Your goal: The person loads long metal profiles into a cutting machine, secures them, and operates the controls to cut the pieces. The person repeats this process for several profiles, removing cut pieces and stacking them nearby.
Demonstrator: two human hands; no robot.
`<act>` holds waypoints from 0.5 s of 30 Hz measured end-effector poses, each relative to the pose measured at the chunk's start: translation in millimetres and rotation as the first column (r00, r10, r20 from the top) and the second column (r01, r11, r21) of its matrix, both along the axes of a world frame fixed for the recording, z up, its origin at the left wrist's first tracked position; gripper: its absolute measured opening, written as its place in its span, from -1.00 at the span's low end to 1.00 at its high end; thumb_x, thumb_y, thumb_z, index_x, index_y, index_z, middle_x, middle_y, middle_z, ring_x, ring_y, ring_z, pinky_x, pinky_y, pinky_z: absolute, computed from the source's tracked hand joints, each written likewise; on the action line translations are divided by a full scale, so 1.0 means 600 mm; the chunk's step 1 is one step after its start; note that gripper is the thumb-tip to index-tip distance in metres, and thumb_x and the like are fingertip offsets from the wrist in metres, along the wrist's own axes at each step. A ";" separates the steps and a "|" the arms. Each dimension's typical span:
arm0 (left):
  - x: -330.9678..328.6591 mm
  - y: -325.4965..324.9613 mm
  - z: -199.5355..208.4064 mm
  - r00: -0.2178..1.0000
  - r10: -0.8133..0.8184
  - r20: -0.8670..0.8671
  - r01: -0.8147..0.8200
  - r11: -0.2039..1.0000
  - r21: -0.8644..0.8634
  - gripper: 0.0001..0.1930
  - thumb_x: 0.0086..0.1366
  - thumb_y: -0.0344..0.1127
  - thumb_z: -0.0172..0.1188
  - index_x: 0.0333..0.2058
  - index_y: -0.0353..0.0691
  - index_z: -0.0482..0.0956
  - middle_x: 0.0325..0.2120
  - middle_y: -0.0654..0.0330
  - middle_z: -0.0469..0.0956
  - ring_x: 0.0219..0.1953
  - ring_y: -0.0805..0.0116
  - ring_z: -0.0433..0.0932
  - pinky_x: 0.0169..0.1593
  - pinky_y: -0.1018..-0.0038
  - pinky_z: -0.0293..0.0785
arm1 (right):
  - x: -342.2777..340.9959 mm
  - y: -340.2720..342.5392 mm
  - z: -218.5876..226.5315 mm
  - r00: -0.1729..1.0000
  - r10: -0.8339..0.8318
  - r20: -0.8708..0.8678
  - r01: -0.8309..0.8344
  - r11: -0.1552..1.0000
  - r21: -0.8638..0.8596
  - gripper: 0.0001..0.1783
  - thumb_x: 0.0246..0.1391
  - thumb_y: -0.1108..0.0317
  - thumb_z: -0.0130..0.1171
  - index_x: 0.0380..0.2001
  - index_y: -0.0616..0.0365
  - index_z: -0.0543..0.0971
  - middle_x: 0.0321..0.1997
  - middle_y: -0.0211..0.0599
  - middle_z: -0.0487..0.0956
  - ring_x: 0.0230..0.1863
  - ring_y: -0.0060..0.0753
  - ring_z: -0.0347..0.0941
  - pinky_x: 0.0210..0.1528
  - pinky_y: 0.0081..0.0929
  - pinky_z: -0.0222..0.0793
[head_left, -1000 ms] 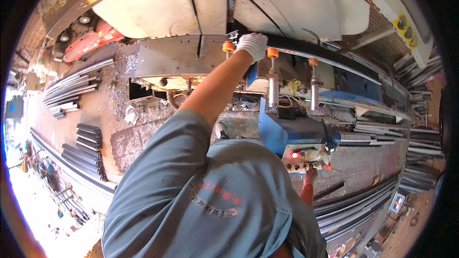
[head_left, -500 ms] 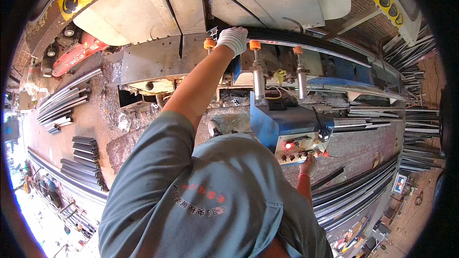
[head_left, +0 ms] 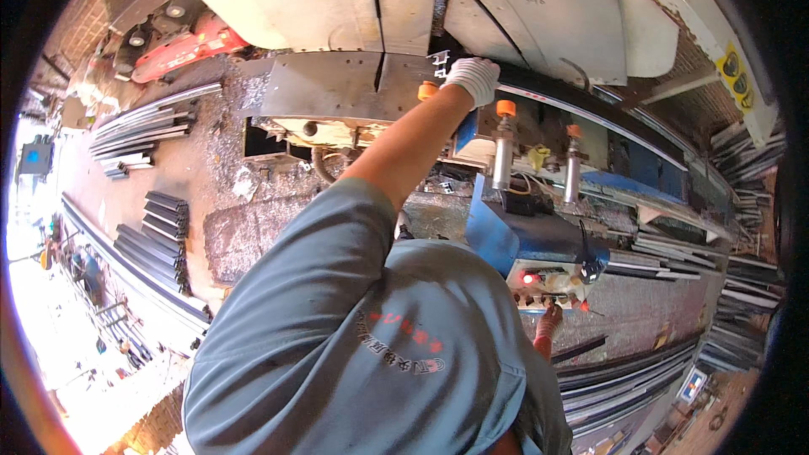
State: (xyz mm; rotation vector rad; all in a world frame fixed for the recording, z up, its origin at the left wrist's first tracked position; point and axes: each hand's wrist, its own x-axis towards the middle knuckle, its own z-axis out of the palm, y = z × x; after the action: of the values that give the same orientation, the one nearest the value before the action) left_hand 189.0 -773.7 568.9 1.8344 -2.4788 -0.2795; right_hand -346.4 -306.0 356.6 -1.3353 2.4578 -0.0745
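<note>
My left hand [head_left: 474, 81], in a white striped glove, is closed over the end of a long dark metal profile [head_left: 590, 115]. The profile lies along the machine and runs off to the right; its cut, silvery end [head_left: 440, 62] shows just left of the hand. Far lower, my right hand [head_left: 549, 320] is at the front of a control panel [head_left: 546, 278] on a blue box. Its fingers are curled against the row of knobs; whatever they grip is too small to make out. A red lamp [head_left: 528, 278] glows on the panel.
Orange-tipped clamp cylinders [head_left: 503, 160] stand in front of the profile. Slotted metal plates [head_left: 316, 0] rise behind it. Stacked dark profiles [head_left: 156, 236] lie on the floor at left, and more long profiles [head_left: 624, 388] at lower right. A red machine part [head_left: 190, 49] sits at upper left.
The whole view has shifted and tilted, so the machine appears farther right and lower. My left hand stays on the profile's end, and my right hand stays at the panel.
</note>
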 end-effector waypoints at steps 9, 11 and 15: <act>0.001 0.002 -0.004 0.999 0.022 -0.032 -0.021 1.000 0.003 -0.60 0.38 -0.04 0.14 0.01 -0.20 0.59 0.04 0.07 0.61 0.13 0.12 0.57 0.13 0.18 0.53 | -0.022 0.001 -0.024 0.997 0.051 -0.054 -0.050 0.998 0.027 -0.60 0.39 0.06 -0.03 -0.07 0.17 0.57 -0.04 0.12 0.62 -0.01 0.20 0.52 0.06 -0.07 0.40; 0.001 0.000 -0.006 0.999 0.020 -0.033 -0.020 1.000 0.000 -0.60 0.38 -0.04 0.14 0.01 -0.20 0.60 0.03 0.07 0.62 0.12 0.12 0.58 0.12 0.18 0.53 | -0.017 -0.002 -0.023 0.999 0.052 0.017 -0.050 0.993 -0.107 -0.61 0.38 0.07 -0.01 -0.07 0.18 0.57 -0.05 0.11 0.62 -0.02 0.19 0.52 0.05 -0.10 0.41; 0.002 -0.006 -0.017 1.000 0.015 -0.019 -0.015 1.000 -0.023 -0.60 0.38 -0.02 0.13 0.00 -0.20 0.60 0.01 0.07 0.63 0.09 0.10 0.59 0.11 0.18 0.54 | -0.005 -0.005 -0.002 0.989 -0.088 0.116 0.093 0.995 -0.040 -0.62 0.37 0.08 0.03 -0.08 0.20 0.57 -0.08 0.11 0.62 -0.05 0.18 0.53 0.03 -0.14 0.44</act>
State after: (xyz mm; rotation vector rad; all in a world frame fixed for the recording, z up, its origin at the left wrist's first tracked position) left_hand 190.1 -777.3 558.4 1.8321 -2.4447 -0.2643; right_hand -349.7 -309.1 355.2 -1.2024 2.4319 -0.2233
